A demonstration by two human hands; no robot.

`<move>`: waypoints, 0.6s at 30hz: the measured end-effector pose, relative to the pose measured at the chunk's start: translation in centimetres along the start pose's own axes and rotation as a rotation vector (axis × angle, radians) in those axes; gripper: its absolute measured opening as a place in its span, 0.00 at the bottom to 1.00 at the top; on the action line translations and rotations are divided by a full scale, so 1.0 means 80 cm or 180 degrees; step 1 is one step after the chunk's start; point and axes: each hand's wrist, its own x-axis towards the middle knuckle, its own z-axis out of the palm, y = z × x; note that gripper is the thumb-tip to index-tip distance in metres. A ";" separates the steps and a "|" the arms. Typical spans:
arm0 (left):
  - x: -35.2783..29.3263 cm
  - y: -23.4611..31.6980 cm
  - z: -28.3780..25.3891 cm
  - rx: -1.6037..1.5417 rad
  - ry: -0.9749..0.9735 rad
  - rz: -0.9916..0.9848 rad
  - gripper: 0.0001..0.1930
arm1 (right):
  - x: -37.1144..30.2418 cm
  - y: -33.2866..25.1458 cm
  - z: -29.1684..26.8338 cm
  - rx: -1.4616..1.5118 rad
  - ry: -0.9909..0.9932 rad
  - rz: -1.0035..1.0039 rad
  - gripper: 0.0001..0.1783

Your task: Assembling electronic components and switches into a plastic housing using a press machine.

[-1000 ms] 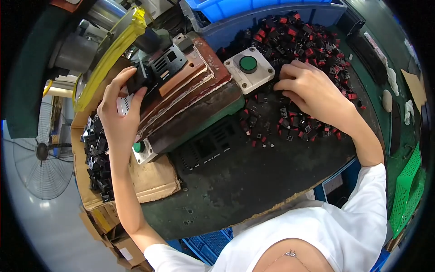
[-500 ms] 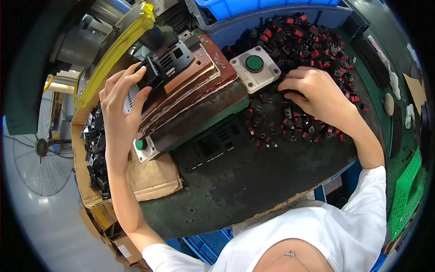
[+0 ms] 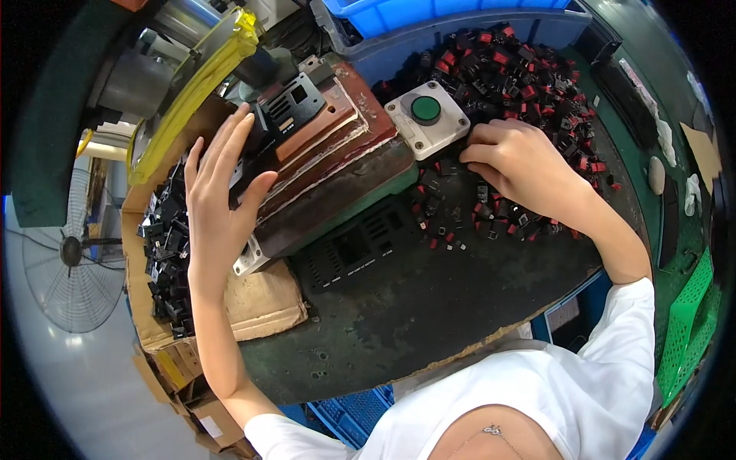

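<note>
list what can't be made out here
In the head view:
Right hand: its curl hides whether anything is held.
Lower white button box: partly behind the left hand.
Upper black slotted panel: left end partly behind that hand.
Bright blue bin: cut off by the top edge.

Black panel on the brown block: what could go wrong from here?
The left hand, spread open beside the black panel, might nudge it askew on the brown block. The right hand is close to the green button, which it could press by accident. It might also scatter the loose black-and-red parts nearby.
</note>
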 end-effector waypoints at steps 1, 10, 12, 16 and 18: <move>-0.001 -0.001 0.001 0.0003 -0.0054 -0.0002 0.26 | 0.000 0.000 0.000 -0.0001 0.0000 0.0004 0.06; -0.007 0.003 0.004 -0.0057 -0.0086 -0.0047 0.27 | 0.001 -0.003 -0.003 0.0159 -0.0080 -0.0037 0.10; -0.010 0.002 0.008 0.0266 -0.0222 -0.0016 0.26 | 0.000 -0.002 -0.003 0.0182 -0.0059 -0.0036 0.09; -0.014 0.003 0.004 0.0327 -0.0087 0.0030 0.30 | 0.003 -0.004 -0.008 0.0545 -0.0106 0.0146 0.09; -0.013 0.006 0.005 0.0236 -0.0226 -0.0051 0.30 | 0.002 0.000 -0.009 0.0759 -0.0177 0.0213 0.10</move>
